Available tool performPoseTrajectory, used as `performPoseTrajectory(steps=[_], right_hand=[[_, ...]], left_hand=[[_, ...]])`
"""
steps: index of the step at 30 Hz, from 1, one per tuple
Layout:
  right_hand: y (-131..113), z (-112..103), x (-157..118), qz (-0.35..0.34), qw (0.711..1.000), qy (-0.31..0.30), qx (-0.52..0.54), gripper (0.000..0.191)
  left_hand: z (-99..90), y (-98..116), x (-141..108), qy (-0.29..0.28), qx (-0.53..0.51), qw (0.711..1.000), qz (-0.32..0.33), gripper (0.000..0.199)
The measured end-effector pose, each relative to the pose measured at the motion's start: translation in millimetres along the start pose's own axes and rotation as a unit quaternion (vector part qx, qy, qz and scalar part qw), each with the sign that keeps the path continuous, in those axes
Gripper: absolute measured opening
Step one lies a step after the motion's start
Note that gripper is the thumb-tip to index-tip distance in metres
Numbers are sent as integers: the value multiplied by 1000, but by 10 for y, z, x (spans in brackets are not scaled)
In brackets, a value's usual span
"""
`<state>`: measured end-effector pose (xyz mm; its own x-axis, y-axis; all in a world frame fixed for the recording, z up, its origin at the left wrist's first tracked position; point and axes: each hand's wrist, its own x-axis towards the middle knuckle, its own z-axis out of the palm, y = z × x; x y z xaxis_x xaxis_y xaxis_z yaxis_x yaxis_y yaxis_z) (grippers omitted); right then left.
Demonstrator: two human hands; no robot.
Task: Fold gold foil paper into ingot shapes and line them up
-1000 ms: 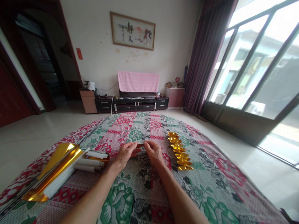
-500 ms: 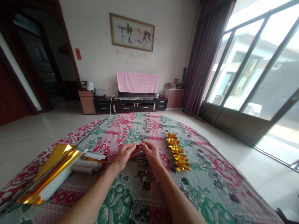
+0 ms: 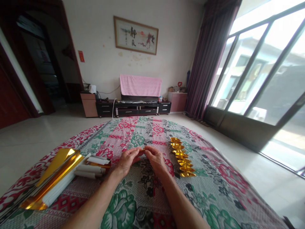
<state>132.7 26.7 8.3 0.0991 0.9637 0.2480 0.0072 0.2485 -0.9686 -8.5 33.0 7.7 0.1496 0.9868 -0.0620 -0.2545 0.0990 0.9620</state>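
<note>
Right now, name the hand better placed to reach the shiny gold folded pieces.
Likely the right hand: it lies between the left hand and the shiny gold folded pieces, so it's nearer.

Fingers (image 3: 134, 151) pinching a small piece (image 3: 141, 151), gold shapes (image 3: 182, 156) in row, floral cloth (image 3: 214, 181)

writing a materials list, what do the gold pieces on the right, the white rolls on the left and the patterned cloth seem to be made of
Gold pieces: likely metallic foil or foil-faced paper, mirror-glossy, with sharp bright glints.
White rolls: probably paper, matte, pale and without glints.
Patterned cloth: some textile, matte, with soft wrinkles near its edge; the fibre cannot be told.
</note>
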Motion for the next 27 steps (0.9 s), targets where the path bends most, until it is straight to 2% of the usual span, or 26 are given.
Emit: performPoseTrajectory(steps=[11,21,27], right_hand=[[-50,-13,30,51,998,5,-41,22],[-33,-21,22,30,999,-8,-27,22],[-22,9,22,-12,998,-28,-47,23]], left_hand=[[60,-18,-15,20,77,996,45,42],[54,-21,-9,19,118,991,67,35],[53,-20,-13,12,95,994,60,35]])
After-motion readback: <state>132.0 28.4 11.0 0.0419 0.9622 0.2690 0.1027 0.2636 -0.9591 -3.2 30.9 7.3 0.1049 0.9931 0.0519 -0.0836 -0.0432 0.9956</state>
